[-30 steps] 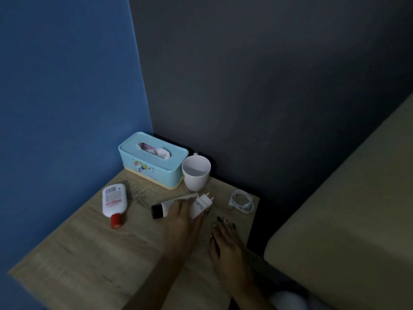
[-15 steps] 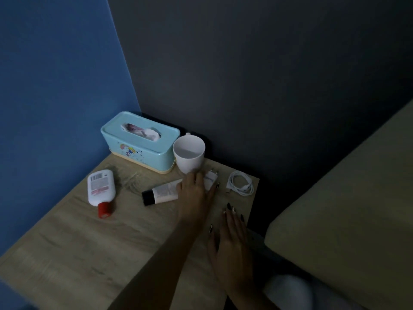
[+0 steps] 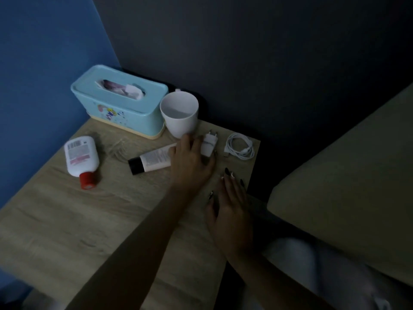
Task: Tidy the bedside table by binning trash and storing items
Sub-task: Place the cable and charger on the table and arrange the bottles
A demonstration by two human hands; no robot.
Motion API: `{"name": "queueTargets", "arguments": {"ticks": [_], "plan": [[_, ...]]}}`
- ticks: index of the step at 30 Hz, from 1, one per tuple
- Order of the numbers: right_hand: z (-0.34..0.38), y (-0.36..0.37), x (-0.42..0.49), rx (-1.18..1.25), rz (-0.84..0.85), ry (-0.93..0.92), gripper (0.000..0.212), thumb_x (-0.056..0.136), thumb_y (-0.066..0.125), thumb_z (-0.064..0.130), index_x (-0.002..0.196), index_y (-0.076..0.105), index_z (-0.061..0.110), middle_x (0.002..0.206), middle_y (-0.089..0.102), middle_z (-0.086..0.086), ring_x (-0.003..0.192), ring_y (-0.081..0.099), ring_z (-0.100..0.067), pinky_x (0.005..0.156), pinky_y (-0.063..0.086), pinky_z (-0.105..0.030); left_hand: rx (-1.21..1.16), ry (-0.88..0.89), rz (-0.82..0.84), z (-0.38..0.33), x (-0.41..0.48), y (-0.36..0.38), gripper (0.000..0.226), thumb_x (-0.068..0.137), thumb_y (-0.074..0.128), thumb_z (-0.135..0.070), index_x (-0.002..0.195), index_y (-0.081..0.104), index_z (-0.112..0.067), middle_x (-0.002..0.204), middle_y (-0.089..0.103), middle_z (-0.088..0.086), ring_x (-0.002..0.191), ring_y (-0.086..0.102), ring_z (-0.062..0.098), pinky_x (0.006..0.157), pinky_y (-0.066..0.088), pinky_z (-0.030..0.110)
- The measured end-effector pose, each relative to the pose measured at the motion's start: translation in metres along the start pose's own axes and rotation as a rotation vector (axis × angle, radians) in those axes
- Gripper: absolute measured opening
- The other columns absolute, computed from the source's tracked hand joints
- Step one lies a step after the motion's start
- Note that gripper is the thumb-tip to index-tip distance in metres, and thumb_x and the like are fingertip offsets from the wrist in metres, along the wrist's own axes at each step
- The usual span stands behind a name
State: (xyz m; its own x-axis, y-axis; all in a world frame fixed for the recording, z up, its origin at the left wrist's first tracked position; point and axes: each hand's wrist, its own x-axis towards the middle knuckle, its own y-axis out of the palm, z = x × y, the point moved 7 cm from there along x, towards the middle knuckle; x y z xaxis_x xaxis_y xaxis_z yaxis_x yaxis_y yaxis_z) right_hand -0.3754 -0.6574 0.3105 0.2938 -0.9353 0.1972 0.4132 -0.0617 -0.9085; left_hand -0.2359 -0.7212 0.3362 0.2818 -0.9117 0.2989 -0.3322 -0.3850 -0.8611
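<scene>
On the wooden bedside table [image 3: 67,231], my left hand [image 3: 191,166] reaches forward, palm down. A white charger plug [image 3: 209,143] sits between its thumb and forefinger, low on the table just right of a white cup [image 3: 181,121]. The hand also covers the end of a cream tube with a black cap [image 3: 152,161]. A coiled white cable [image 3: 240,148] lies right of the plug. A white bottle with a red cap [image 3: 81,155] lies on its side at the left. My right hand [image 3: 230,211] rests flat near the table's right edge, fingers spread, holding nothing.
A light blue tissue box [image 3: 120,108] stands in the back corner against the blue wall, touching the cup. A beige mattress [image 3: 346,186] borders the table on the right, across a dark gap. The room is dim.
My left hand has carried the charger plug rightwards, from above the tube to beside the cup and nearer the cable. My right hand has stayed flat on the table. The camera has shifted closer.
</scene>
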Motion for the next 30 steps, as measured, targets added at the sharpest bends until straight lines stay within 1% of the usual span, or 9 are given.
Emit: {"name": "queueTargets", "arguments": {"ticks": [5, 9, 15, 18, 21, 24, 27, 29, 30], "plan": [[0.001, -0.001, -0.002, 0.007, -0.018, -0.006, 0.048, 0.094, 0.044, 0.028, 0.137, 0.049, 0.005, 0.149, 0.042, -0.011, 0.144, 0.029, -0.020, 0.117, 0.027, -0.041, 0.060, -0.006, 0.013, -0.001, 0.002, 0.006, 0.056, 0.090, 0.048, -0.052, 0.132, 0.049, -0.016, 0.117, 0.059, 0.006, 0.107, 0.053, 0.021, 0.090, 0.036, 0.037], [0.001, 0.000, -0.001, 0.010, -0.026, -0.001, 0.048, 0.093, 0.044, 0.026, 0.135, 0.051, 0.004, 0.148, 0.043, -0.012, 0.142, 0.032, -0.021, 0.116, 0.029, -0.042, 0.078, -0.007, 0.018, -0.001, 0.001, 0.009, 0.057, 0.090, 0.048, -0.052, 0.131, 0.051, -0.012, 0.114, 0.061, 0.008, 0.105, 0.056, 0.023, 0.089, 0.038, 0.038], [0.001, -0.003, -0.001, -0.009, -0.043, -0.011, 0.047, 0.093, 0.045, 0.025, 0.134, 0.052, 0.003, 0.147, 0.045, -0.013, 0.141, 0.034, -0.022, 0.115, 0.031, -0.043, 0.074, 0.008, 0.004, -0.003, 0.000, 0.006, 0.060, 0.090, 0.048, -0.052, 0.133, 0.049, -0.011, 0.117, 0.061, 0.010, 0.107, 0.056, 0.025, 0.089, 0.038, 0.039], [-0.001, -0.003, -0.001, -0.030, -0.039, -0.022, 0.047, 0.092, 0.048, 0.025, 0.134, 0.053, 0.003, 0.145, 0.047, -0.013, 0.140, 0.037, -0.022, 0.114, 0.032, -0.042, 0.067, 0.001, 0.019, -0.005, 0.000, 0.007, 0.067, 0.089, 0.046, -0.057, 0.138, 0.045, -0.011, 0.122, 0.060, 0.010, 0.110, 0.055, 0.025, 0.090, 0.038, 0.039], [-0.005, 0.000, -0.003, -0.060, -0.016, -0.021, 0.047, 0.093, 0.049, 0.025, 0.134, 0.052, 0.004, 0.145, 0.048, -0.013, 0.139, 0.037, -0.022, 0.115, 0.033, -0.041, 0.065, 0.003, 0.010, -0.009, -0.006, 0.001, 0.071, 0.088, 0.043, -0.061, 0.141, 0.041, -0.014, 0.117, 0.058, 0.010, 0.105, 0.054, 0.025, 0.088, 0.038, 0.039], [-0.005, 0.002, -0.004, -0.083, 0.013, -0.025, 0.045, 0.095, 0.045, 0.027, 0.132, 0.055, 0.004, 0.143, 0.049, -0.014, 0.137, 0.041, -0.024, 0.113, 0.034, -0.043, 0.096, 0.013, -0.022, -0.005, -0.021, -0.020, 0.065, 0.087, 0.045, -0.059, 0.136, 0.043, -0.017, 0.108, 0.061, 0.009, 0.096, 0.057, 0.025, 0.083, 0.043, 0.040], [-0.003, 0.002, -0.003, -0.127, 0.097, -0.079, 0.050, 0.099, 0.028, 0.031, 0.128, 0.059, 0.005, 0.139, 0.053, -0.014, 0.131, 0.048, -0.031, 0.110, 0.033, -0.045, 0.168, 0.023, -0.095, 0.009, -0.047, -0.056, 0.058, 0.084, 0.048, -0.057, 0.126, 0.055, -0.018, 0.100, 0.064, 0.007, 0.090, 0.061, 0.025, 0.078, 0.047, 0.038], [0.006, 0.000, -0.005, -0.151, 0.157, -0.141, 0.051, 0.098, 0.026, 0.031, 0.126, 0.061, 0.006, 0.137, 0.056, -0.011, 0.123, 0.055, -0.032, 0.106, 0.034, -0.043, 0.195, 0.032, -0.131, 0.031, -0.069, -0.086, 0.047, 0.085, 0.050, -0.053, 0.118, 0.057, -0.020, 0.102, 0.063, 0.006, 0.091, 0.061, 0.025, 0.080, 0.047, 0.038], [0.014, -0.002, -0.004, -0.140, 0.174, -0.172, 0.054, 0.099, 0.022, 0.033, 0.124, 0.062, 0.006, 0.135, 0.058, -0.010, 0.120, 0.058, -0.031, 0.104, 0.036, -0.041, 0.208, 0.015, -0.151, 0.046, -0.079, -0.104, 0.039, 0.086, 0.050, -0.052, 0.111, 0.056, -0.021, 0.100, 0.062, 0.005, 0.090, 0.061, 0.026, 0.080, 0.046, 0.038]]}}
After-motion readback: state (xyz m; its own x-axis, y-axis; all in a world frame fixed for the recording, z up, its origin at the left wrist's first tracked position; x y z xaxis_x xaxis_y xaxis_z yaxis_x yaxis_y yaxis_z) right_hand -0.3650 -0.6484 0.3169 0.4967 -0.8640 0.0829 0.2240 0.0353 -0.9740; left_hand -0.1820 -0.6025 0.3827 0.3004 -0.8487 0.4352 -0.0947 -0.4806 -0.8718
